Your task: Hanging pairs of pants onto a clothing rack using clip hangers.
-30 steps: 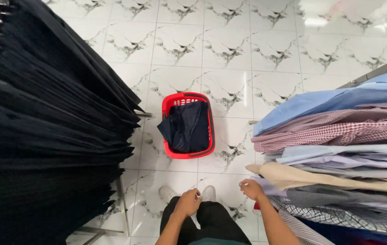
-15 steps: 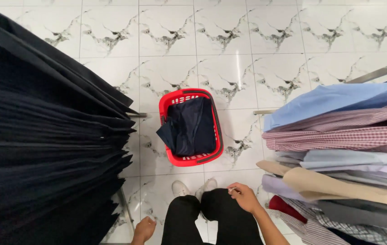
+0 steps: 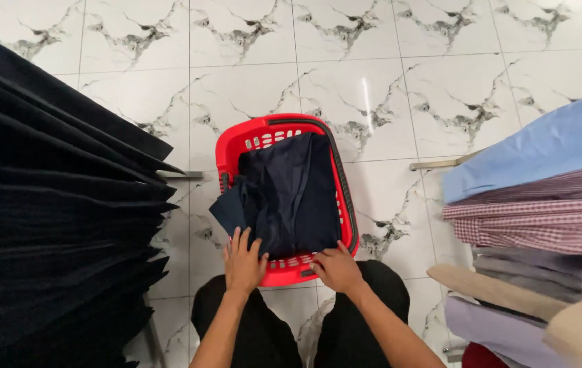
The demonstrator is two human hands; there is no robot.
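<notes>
A red basket (image 3: 284,136) stood on the marble-tiled floor (image 3: 386,82), holding dark navy cloth (image 3: 291,197). Hanging black garments (image 3: 46,232) crowded one side, folded shirts (image 3: 543,204) the other. The left hand (image 3: 243,262) lay spread on the cloth; the right hand (image 3: 335,267) curled over the near rim, which both hands partly hid.

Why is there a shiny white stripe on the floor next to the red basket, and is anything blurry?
In the head view, the stripe is glare from a light above bouncing off the glossy tiled floor; the red basket, the dark cloth in it, the left hand and the right hand look sharp; the shirts at the right edge look stretched by the wide lens.
</notes>
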